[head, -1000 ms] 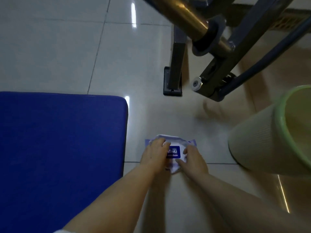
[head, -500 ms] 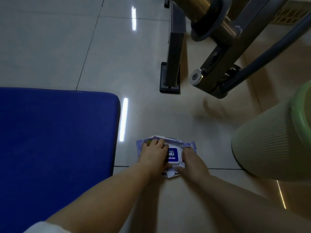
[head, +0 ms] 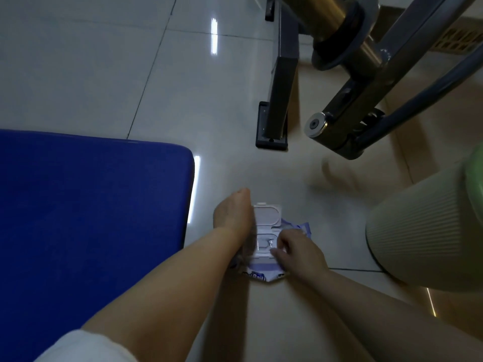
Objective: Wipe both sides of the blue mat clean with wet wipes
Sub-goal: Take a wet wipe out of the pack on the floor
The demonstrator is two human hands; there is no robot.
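— What do you see now, and what can go wrong?

— I see the pack [head: 264, 246] on the floor [head: 104, 74], just beside the mat's [head: 91, 218] right edge. Its lid [head: 266, 216] stands open. My left hand [head: 232, 216] presses on the pack's left side; I cannot tell how its fingers lie. My right hand [head: 298, 253] has its fingers curled at the opening, pinching at a wipe, I think, but the wipe itself is too small to see. The risk is that several wipes come out together, or the light pack lifts with the pull if the left hand lets go.

— And the room for moving?

— To the left the mat lies flat and free, so I judge the way to it is short. To the right a bin [head: 423, 231] stands near my right arm; a wide elbow could knock it. Ahead, the metal frame [head: 352, 100] hangs over the floor, well apart from the pack, but I should keep my head low under it.
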